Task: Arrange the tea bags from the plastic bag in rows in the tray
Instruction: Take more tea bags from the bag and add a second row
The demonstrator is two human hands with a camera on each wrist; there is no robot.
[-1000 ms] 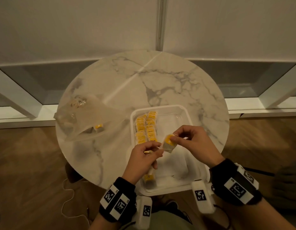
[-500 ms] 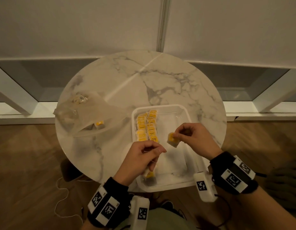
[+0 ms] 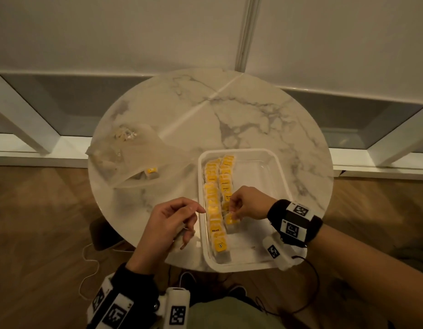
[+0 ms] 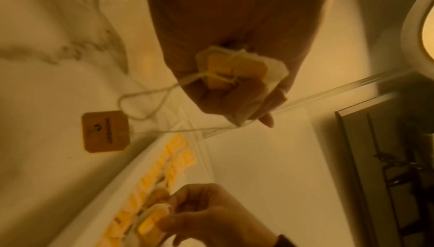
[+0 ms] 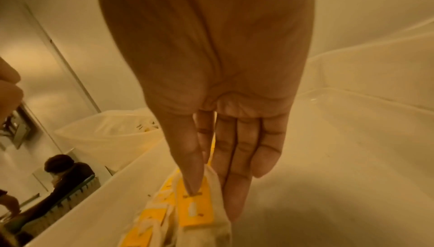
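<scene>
Pinching one tea bag (image 5: 199, 212) over the tray (image 3: 280, 167), the right hand (image 3: 247, 204) lowers it; left hand (image 3: 169, 224) curls around another tea bag (image 4: 237, 76).

Tray's (image 3: 280, 176) right half bare

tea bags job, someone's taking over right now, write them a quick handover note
Left hand: beside the tray's left edge, holds a spare tea bag in its curled fingers, string and tag dangling.
Right hand: inside the tray, pinches a tea bag at the near end of the second row.
Done: one full row along the left wall, second row about half laid.
Left: finish the second row, fill the bare right side, empty the plastic bag, which has at least one bag inside.
</scene>
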